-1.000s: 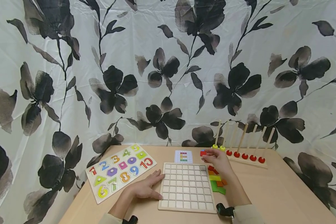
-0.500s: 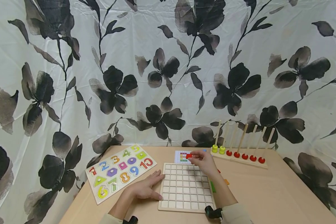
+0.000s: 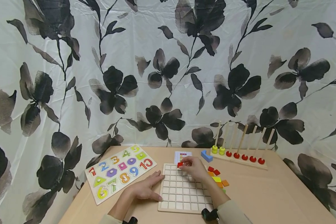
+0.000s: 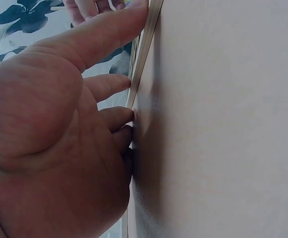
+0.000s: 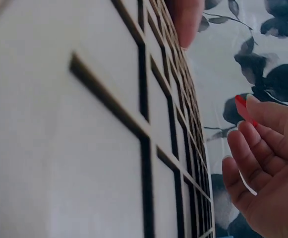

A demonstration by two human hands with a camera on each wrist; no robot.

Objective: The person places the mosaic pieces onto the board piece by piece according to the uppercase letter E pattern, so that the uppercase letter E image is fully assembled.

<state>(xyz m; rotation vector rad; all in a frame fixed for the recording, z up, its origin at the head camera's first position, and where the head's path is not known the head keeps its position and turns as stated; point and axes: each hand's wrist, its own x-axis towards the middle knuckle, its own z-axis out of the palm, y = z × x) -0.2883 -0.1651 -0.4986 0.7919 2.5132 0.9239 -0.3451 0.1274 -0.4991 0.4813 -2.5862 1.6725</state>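
Between thumb and fingers my right hand (image 3: pixel 194 169) pinches a small red square tile (image 3: pixel 180 164), held over the far rows of a wooden grid board (image 3: pixel 182 189). The right wrist view shows the red tile (image 5: pixel 244 109) at the fingertips, clear of the board's surface. My left hand (image 3: pixel 145 188) rests with fingers spread at the board's left edge, thumb and fingertips touching it. In the left wrist view that hand (image 4: pixel 59 109) lies against the wooden rim (image 4: pixel 144 54). Behind the board lies a printed pattern card (image 3: pixel 179 154), partly covered by the right hand.
Loose red, orange, yellow and green pieces (image 3: pixel 217 179) lie right of the board, partly behind the right forearm. A blue notched block (image 3: pixel 207 156) lies farther back. A peg rack (image 3: pixel 245 157) with yellow and red beads stands back right. A number puzzle (image 3: pixel 120 172) lies left.
My right hand has carried the red tile leftward and nearer, from beside the blue block to over the board's far edge. The left hand stays in place.
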